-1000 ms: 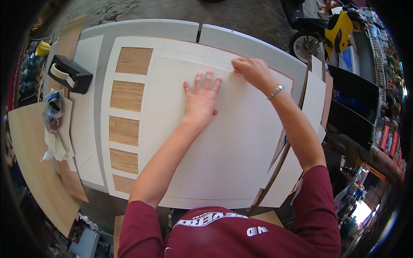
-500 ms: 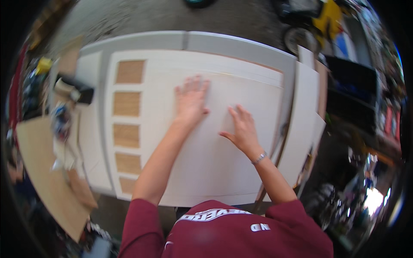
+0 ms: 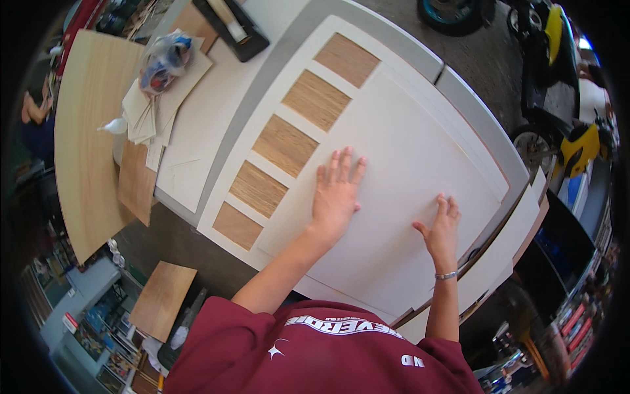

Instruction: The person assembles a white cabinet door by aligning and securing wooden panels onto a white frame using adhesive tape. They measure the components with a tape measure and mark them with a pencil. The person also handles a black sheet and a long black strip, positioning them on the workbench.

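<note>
A large white sheet (image 3: 400, 164) lies flat on a white frame board (image 3: 216, 210), beside its row of several rectangular openings. Brown wood grain (image 3: 285, 146) shows through those openings. My left hand (image 3: 336, 200) rests palm down on the sheet near the openings, fingers stretched out and holding nothing. Further right, my right hand (image 3: 443, 230) is over the sheet by its right part, thumb and fingers apart, also holding nothing. Whether its palm presses on the surface is hard to tell. A bracelet circles my right wrist.
Under the board is a grey-white table (image 3: 482, 98). At left lie a plywood sheet (image 3: 92, 144), a bag of tape rolls (image 3: 164, 62), a white-tipped bottle (image 3: 115, 126) and a black tool (image 3: 243, 36). White strips (image 3: 502, 243) lean at the right edge; a yellow-black motorbike (image 3: 564, 131) stands beyond.
The view has turned, so the table now appears tilted. My left hand has shifted over the sheet toward the openings. Both hands stay spread, my right near the sheet's right part.
</note>
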Motion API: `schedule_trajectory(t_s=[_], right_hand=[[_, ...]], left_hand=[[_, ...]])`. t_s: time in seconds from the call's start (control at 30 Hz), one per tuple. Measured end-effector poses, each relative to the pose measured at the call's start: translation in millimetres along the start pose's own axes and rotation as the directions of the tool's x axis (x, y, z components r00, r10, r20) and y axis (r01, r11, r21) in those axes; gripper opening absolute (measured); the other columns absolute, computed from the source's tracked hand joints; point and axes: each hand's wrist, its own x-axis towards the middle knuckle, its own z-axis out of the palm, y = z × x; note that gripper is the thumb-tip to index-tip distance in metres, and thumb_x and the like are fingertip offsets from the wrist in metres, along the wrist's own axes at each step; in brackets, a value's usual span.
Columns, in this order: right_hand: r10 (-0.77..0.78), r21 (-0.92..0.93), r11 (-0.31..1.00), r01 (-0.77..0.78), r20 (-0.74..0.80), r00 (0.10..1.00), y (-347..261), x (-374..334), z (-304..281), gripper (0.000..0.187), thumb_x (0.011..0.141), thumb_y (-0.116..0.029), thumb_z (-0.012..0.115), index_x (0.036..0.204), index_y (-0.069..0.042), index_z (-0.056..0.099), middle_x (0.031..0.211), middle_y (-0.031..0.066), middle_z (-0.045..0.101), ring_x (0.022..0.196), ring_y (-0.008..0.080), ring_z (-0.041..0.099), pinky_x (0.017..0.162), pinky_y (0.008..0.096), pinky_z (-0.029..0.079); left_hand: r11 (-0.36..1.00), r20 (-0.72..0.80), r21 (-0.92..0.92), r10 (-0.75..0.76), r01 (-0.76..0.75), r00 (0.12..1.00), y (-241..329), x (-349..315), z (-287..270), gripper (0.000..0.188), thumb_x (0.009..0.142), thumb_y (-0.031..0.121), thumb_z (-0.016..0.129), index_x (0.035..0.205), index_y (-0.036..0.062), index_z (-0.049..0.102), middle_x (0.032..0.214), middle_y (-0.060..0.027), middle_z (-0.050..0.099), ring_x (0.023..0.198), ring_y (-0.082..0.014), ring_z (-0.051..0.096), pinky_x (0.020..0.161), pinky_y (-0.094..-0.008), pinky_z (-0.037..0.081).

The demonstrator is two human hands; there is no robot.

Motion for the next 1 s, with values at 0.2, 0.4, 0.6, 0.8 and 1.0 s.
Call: schedule_trajectory(t_s=[0.2, 0.4, 0.6, 0.8, 1.0], right_hand=[[-0.311, 0.764, 0.581, 0.282, -0.112, 0.944, -178, 93, -43, 0.027, 0.1, -0.019, 0.064, 0.121, -0.002, 0.062, 0.107, 0.0105, 0.065, 0.085, 0.0138, 0.063, 0.074, 0.0301, 0.054], [-0.404, 0.738, 0.585, 0.335, -0.093, 0.91, -376, 236, -42, 0.052, 0.102, -0.044, 0.057, 0.136, -0.004, 0.054, 0.13, 0.0165, 0.059, 0.102, 0.0243, 0.069, 0.087, 0.0356, 0.056], [-0.379, 0.859, 0.509, -0.052, 0.278, 0.882, -424, 252, -53, 0.05, 0.097, -0.035, 0.067, 0.132, -0.001, 0.059, 0.132, 0.0176, 0.06, 0.109, 0.0333, 0.067, 0.097, 0.0448, 0.052], [-0.444, 0.978, 0.088, -0.189, 0.208, 0.871, -389, 255, -30, 0.026, 0.094, -0.021, 0.072, 0.115, -0.006, 0.068, 0.127, 0.0134, 0.063, 0.112, 0.0361, 0.064, 0.104, 0.0483, 0.047], [-0.395, 0.024, 0.84, 0.543, -0.659, 0.64, -358, 227, 7, 0.005, 0.087, -0.009, 0.067, 0.091, -0.006, 0.07, 0.107, 0.0099, 0.067, 0.1, 0.0326, 0.062, 0.085, 0.0422, 0.048]], left_hand=[[0.999, -0.139, 0.042, -0.007, 0.013, 0.99, -2, -1, 16, 0.091, 0.084, 0.027, 0.076, 0.159, 0.0159, 0.026, 0.166, -0.0158, 0.018, 0.153, -0.0341, 0.02, 0.118, -0.0558, 0.03], [0.994, -0.026, 0.087, 0.069, -0.066, 0.997, 5, 6, 4, 0.06, 0.098, 0.017, 0.052, 0.154, 0.0099, 0.033, 0.167, -0.0166, 0.016, 0.154, -0.0354, 0.017, 0.117, -0.0579, 0.029], [0.996, -0.081, 0.05, 0.08, -0.076, 0.994, -14, -5, 12, 0.054, 0.098, 0.017, 0.052, 0.149, 0.0059, 0.039, 0.166, -0.0193, 0.016, 0.154, -0.0382, 0.014, 0.118, -0.0599, 0.025], [0.995, -0.142, 0.043, 0.099, -0.094, 0.985, -7, -5, 16, 0.057, 0.098, 0.021, 0.051, 0.151, 0.0044, 0.038, 0.165, -0.0199, 0.018, 0.153, -0.0394, 0.015, 0.118, -0.0617, 0.023], [0.989, -0.122, 0.02, 0.148, -0.146, 0.981, -8, -7, 22, 0.059, 0.098, 0.024, 0.05, 0.153, 0.0039, 0.037, 0.165, -0.0187, 0.02, 0.153, -0.0374, 0.018, 0.119, -0.0625, 0.02]])
